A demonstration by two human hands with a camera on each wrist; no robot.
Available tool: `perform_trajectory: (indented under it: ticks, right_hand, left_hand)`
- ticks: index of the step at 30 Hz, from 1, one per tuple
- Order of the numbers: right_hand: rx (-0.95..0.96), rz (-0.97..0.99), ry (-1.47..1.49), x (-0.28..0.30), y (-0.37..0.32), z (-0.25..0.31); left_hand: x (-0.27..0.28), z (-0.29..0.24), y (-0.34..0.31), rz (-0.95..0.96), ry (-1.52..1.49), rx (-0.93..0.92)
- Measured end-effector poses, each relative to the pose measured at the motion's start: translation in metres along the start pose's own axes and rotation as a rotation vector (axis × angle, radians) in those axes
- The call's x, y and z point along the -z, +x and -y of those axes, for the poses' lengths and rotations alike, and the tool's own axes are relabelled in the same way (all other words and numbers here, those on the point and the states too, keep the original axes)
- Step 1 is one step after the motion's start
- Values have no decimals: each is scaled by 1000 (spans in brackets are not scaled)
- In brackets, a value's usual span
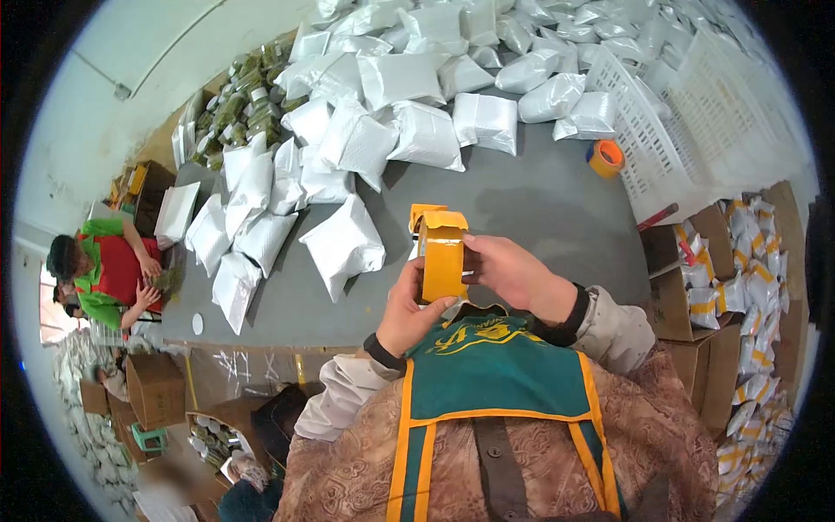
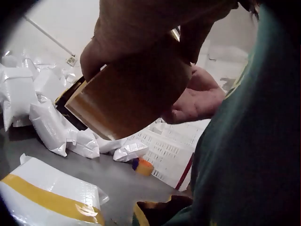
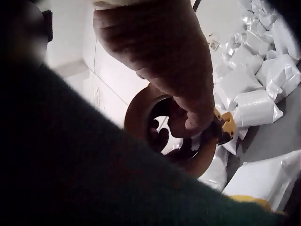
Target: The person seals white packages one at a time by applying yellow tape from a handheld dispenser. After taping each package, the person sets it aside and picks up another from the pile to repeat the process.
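A wide roll of amber packing tape [image 1: 444,265] is held up over the table's near edge, in front of the chest. My left hand [image 1: 407,306] grips its left side, thumb at the lower edge. From the right, my right hand [image 1: 520,274] grips it too, and in the right wrist view its fingers reach into the core of the roll [image 3: 138,110]. A yellow-orange piece [image 1: 428,211] shows just beyond the roll. Below the hands, in the left wrist view, lies a white package [image 2: 51,193] with a yellow tape strip across it.
White padded packages [image 1: 348,244] spread over the grey table [image 1: 557,217] and pile up at the back. An orange tape roll [image 1: 605,158] lies near a white plastic crate [image 1: 652,130]. Cartons [image 1: 696,348] with taped packages stand at right. Another person [image 1: 113,261] works at far left.
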State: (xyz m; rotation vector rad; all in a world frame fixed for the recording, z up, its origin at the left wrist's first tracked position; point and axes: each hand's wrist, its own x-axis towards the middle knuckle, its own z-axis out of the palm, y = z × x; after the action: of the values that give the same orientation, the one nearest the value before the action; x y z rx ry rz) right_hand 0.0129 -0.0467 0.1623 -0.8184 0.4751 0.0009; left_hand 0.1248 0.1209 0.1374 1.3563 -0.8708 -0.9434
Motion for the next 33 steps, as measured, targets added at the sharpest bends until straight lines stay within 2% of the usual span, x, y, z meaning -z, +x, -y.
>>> perform_trajectory:
  ticks: [2, 5, 8, 11, 14, 17, 20, 23, 26, 27, 30, 31, 33]
  right_hand:
    - [-50, -19, 88, -3, 5, -5]
    - [-61, -134, 112, -15, 4, -5]
    - [14, -74, 152, -11, 15, -17]
    - [120, -3, 93, -15, 17, -21]
    - [114, 56, 103, -17, 16, -16]
    - [88, 49, 93, -15, 17, -11]
    - [93, -39, 40, -25, 8, -1]
    - [173, -3, -42, -22, 9, -3]
    - [185, 134, -112, -2, 15, 3]
    - [177, 161, -73, 16, 12, 5]
    - [650, -67, -765, 43, 11, 21]
    - [738, 19, -1029, 38, 4, 41]
    - [577, 323, -955, 28, -4, 60]
  left_hand:
    - [-1, 6, 0, -26, 204, -12]
    - [-1, 14, -1, -83, 671, -225]
    - [-2, 13, -1, -125, 773, -247]
    - [-4, 28, -1, -165, 576, -154]
    - [-4, 33, 0, -160, 575, -167]
    - [-6, 23, 0, -190, 741, -207]
    - [-7, 28, 2, -231, 688, -258]
    - [-11, 6, 4, -188, 179, -49]
    - [-3, 12, 6, -186, 171, -91]
    - [0, 7, 4, -153, 96, -46]
    - [9, -13, -2, 42, -176, 7]
    - [13, -21, -5, 108, -245, 80]
    - [15, -26, -7, 182, -382, 92]
